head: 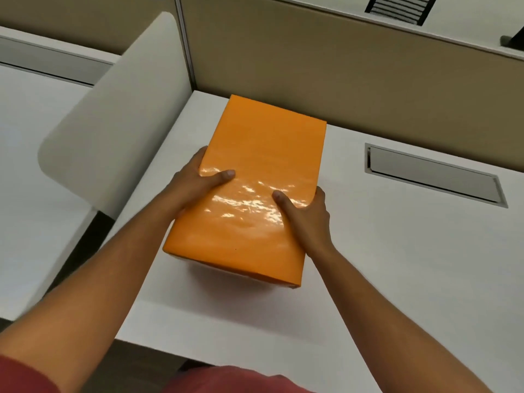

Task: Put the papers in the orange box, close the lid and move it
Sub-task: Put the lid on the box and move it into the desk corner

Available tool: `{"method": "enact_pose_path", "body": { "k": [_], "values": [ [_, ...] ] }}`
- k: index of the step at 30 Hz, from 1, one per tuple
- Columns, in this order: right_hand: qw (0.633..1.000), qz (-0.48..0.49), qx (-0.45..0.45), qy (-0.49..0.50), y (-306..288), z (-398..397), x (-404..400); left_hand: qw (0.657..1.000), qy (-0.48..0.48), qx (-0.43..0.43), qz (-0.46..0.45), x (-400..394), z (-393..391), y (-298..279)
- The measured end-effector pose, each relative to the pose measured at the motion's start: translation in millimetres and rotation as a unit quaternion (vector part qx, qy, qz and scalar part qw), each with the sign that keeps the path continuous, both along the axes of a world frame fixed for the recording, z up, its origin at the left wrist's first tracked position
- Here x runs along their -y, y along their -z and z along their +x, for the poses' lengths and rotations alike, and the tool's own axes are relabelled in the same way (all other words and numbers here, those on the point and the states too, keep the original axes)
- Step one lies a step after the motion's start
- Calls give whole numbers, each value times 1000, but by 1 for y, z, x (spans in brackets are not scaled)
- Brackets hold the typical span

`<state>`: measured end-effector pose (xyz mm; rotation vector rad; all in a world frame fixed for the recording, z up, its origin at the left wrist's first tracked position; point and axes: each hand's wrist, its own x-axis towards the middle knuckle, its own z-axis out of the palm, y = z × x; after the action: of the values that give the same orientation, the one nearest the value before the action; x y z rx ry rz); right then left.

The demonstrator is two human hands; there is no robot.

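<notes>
The orange box (255, 177) has its glossy lid shut and fills the middle of the white desk (397, 279). I cannot tell whether it rests on the desk or is lifted just above it. My left hand (195, 185) grips its left side, thumb lying on the lid. My right hand (306, 214) grips the right side, thumb on top as well. No papers are visible; the box's inside is hidden by the lid.
A beige partition wall (312, 66) runs behind the box. A curved white side divider (122, 123) stands to the left, with another desk (28, 165) beyond it. A grey cable hatch (433, 174) is set in the desk to the right.
</notes>
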<state>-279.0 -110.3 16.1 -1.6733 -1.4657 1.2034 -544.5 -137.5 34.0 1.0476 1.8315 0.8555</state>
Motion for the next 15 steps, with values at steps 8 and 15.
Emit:
{"method": "enact_pose_path", "body": {
  "k": [8, 15],
  "values": [
    [1000, -9, 11, -11, 6, -88, -28, 999, -2, 39, -13, -27, -87, 15],
    [998, -36, 43, -5, 14, -101, -32, 999, -1, -6, -37, -32, -97, 33]
  ]
}}
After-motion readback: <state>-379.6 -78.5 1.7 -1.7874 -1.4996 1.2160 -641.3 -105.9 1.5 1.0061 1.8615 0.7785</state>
